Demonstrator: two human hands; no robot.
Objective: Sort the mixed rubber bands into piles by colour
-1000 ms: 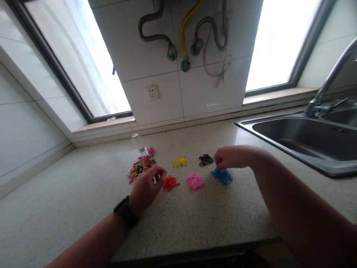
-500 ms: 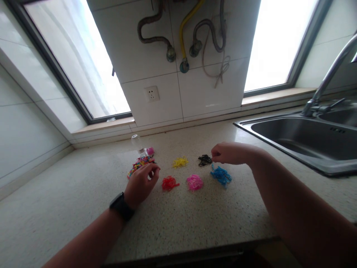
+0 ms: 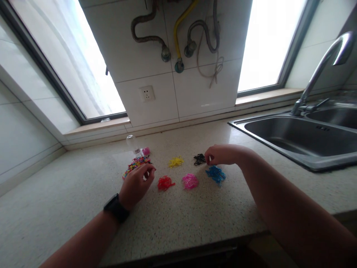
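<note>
Counter (image 3: pixel 195 219): speckled stone, carries all piles.
Sink (image 3: pixel 292 136): steel, far right.
Left hand (image 3: pixel 135 185): fingers curled at the mixed pile (image 3: pixel 134 164); grip contents cannot be told.
Right hand (image 3: pixel 223 155): fingers pinched beside the black pile (image 3: pixel 199 159), above the blue pile (image 3: pixel 215 173).
Red pile (image 3: pixel 165 182): between the hands.

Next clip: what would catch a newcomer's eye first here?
The small bright heaps of tiny rubber bands mid-countertop: a mixed-colour pile by the left hand, then sorted red, pink, blue, yellow and black heaps. The right hand touches the black heap. A steel sink sits at right.
</note>
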